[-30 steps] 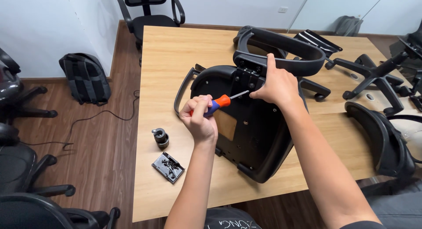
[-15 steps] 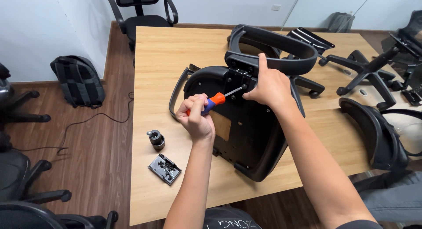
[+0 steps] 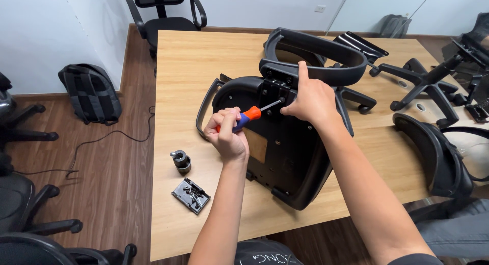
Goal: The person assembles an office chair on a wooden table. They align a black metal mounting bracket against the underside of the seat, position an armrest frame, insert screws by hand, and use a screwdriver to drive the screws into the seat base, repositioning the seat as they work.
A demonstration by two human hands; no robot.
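An upturned black chair seat (image 3: 285, 153) lies on the wooden table (image 3: 204, 66), with its curved black backrest frame (image 3: 316, 51) joined at the far edge. My left hand (image 3: 227, 135) grips a screwdriver (image 3: 252, 114) with an orange and blue handle. Its metal tip points at the bracket (image 3: 277, 87) where seat and backrest meet. My right hand (image 3: 310, 99) rests on that joint, with the forefinger stretched up against the backrest frame and the thumb beside the screwdriver tip.
A small black cylinder part (image 3: 181, 160) and a metal plate with screws (image 3: 191, 195) lie on the table's left. A chair base with castors (image 3: 433, 81) and another seat shell (image 3: 438, 158) sit at right. A backpack (image 3: 91, 94) and office chairs (image 3: 163, 13) stand on the floor.
My view has shifted a little, so the table sits lower and to the left in the frame. Both hands stay at the joint with the screwdriver in the same place.
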